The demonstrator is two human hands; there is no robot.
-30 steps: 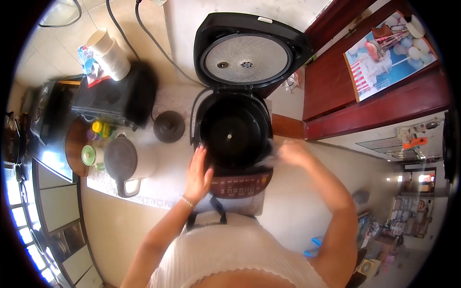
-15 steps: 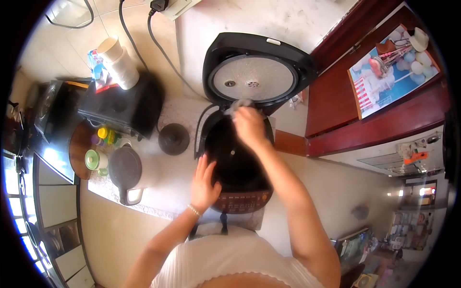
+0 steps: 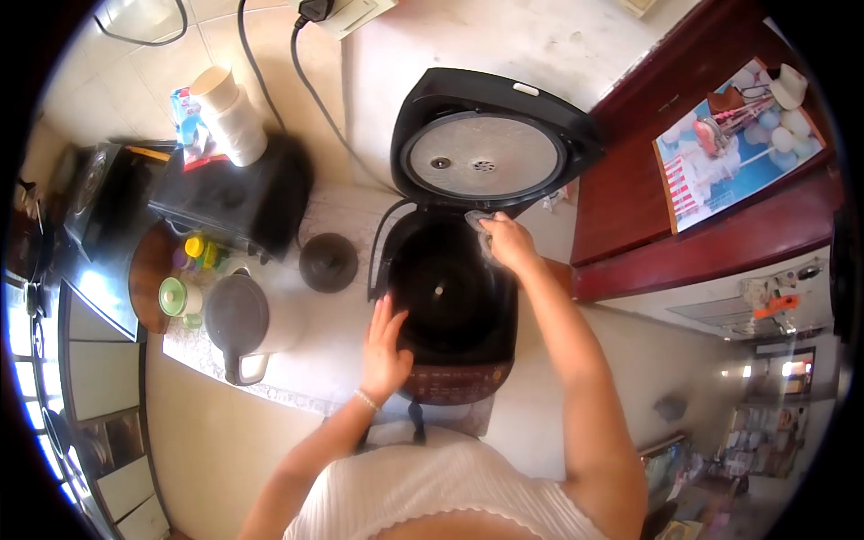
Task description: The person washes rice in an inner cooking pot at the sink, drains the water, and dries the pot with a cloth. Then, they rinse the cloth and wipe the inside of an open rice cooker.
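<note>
A black rice cooker [image 3: 454,382] stands on the counter with its lid [image 3: 481,157] raised; no inner pot shows, only the dark cavity with a small pale disc at its centre. My right hand [image 3: 509,243] is closed on a grey cloth [image 3: 481,223] at the back right of the cooker's rim, just below the hinge. My left hand [image 3: 387,355] rests against the front left of the rim, its fingers spread and holding nothing.
Left of the cooker are a round dark lid [image 3: 328,263], a pitcher [image 3: 237,317], a green-lidded cup [image 3: 178,296] and a yellow-capped bottle [image 3: 197,246]. Behind them, a black appliance [image 3: 225,198] bears stacked paper cups [image 3: 232,117]. A red wooden cabinet [image 3: 621,193] stands right.
My right hand has gone from the front right of the rim to the back hinge, then a little rightward with the cloth. My left hand stays at the left rim. The view has shifted slightly.
</note>
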